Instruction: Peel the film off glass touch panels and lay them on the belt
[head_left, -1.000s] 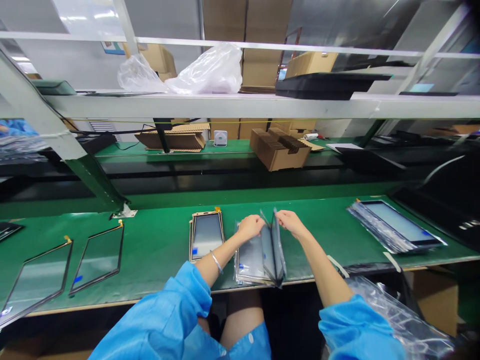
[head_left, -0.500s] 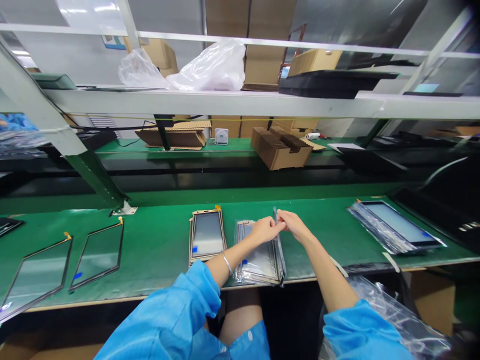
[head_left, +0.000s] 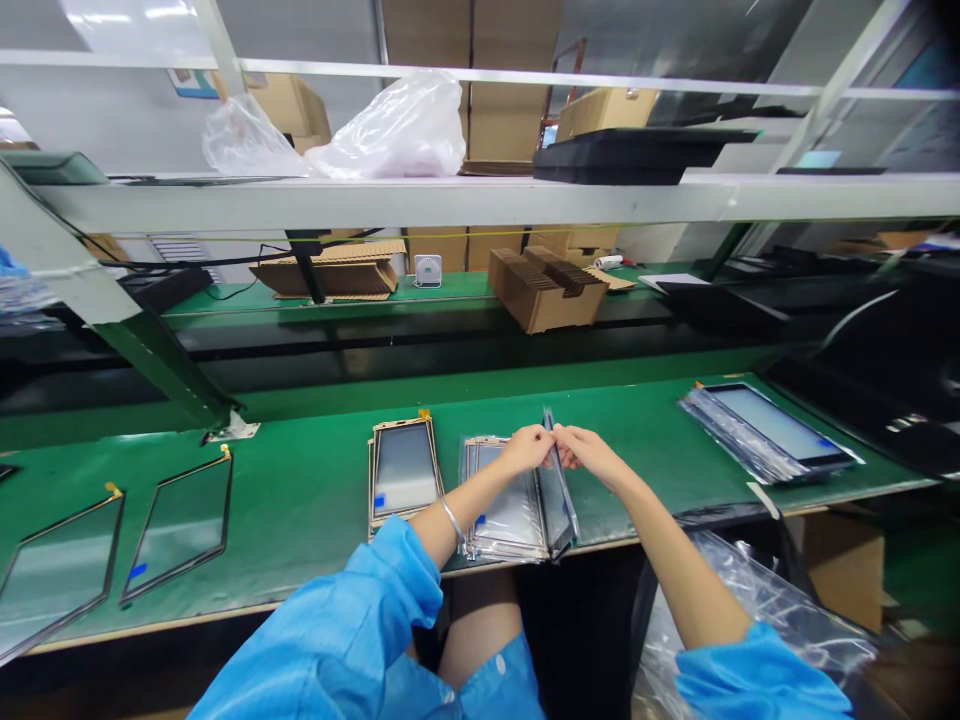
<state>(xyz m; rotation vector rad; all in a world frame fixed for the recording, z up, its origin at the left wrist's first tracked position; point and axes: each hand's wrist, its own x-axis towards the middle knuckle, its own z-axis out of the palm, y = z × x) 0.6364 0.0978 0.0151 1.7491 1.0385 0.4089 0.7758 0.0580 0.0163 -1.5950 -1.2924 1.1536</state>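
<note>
Over the green desk [head_left: 300, 500], left hand [head_left: 527, 449] and right hand [head_left: 591, 455] fingers pinch an upright dark plastic-wrapped panel [head_left: 558, 502], stretching lengthwise toward six o'clock.

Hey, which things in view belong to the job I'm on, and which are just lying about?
Seemingly the job's:
- raised wrapped panel (perhaps more than one), left hand and right hand at its upper part
- wrapped stack beside it

Probably just lying about:
- small fan
- divided cardboard box
- plastic bag on the shelf
</note>
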